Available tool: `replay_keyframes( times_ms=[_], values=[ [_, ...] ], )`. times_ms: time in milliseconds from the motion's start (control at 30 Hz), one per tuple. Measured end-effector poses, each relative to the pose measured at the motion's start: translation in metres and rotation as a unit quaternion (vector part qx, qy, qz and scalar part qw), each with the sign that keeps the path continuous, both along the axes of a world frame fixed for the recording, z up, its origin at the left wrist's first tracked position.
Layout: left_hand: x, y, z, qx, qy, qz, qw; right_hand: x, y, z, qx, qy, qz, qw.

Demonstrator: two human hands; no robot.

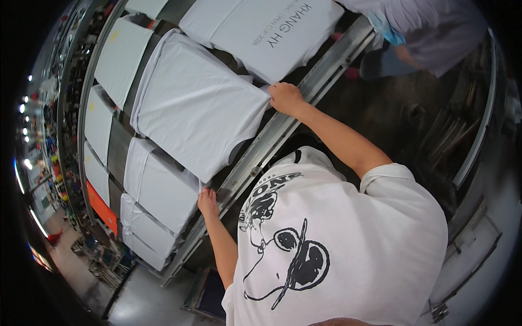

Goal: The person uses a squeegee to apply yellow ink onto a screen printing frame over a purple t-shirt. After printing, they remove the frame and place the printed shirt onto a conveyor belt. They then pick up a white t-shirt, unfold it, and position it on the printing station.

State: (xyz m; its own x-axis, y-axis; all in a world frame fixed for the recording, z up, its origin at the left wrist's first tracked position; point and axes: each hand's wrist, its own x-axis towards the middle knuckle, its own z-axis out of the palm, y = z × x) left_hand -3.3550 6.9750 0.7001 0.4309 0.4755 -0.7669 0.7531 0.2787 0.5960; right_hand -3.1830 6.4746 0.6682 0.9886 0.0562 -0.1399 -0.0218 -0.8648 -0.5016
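A white T-shirt point(198, 106) lies spread over a board on the long rack in front of me, with creases running across it. The fingers of my right hand point(286, 100) are closed on its near right corner. My left hand point(209, 202) is closed on the cloth at the near left corner, beside the neighbouring white shirt point(157, 176). The neck opening faces the metal rail. The board is mostly hidden beneath the cloth.
A printed white shirt point(272, 32) lies to the right, and several pale shirts form another row beyond. A metal rail point(261, 144) runs along the near edge. At the upper right stands another person point(446, 32). An orange panel point(101, 206) shows at far left.
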Motion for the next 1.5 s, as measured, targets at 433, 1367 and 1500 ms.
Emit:
replay_keyframes(
  times_ms=[433,1367,1500],
  values=[
    [0.052,0.026,-0.021,0.019,0.018,-0.055,0.998,0.039,0.023,-0.041,0.223,0.083,-0.098,0.966],
    [0.118,0.013,-0.051,-0.431,-0.152,0.19,0.869,0.147,0.066,-0.001,0.369,0.438,-0.282,0.77],
    [0.107,0.0,-0.125,-0.288,-0.255,0.139,0.913,0.154,0.071,-0.001,0.335,0.451,-0.277,0.779]
  ],
)
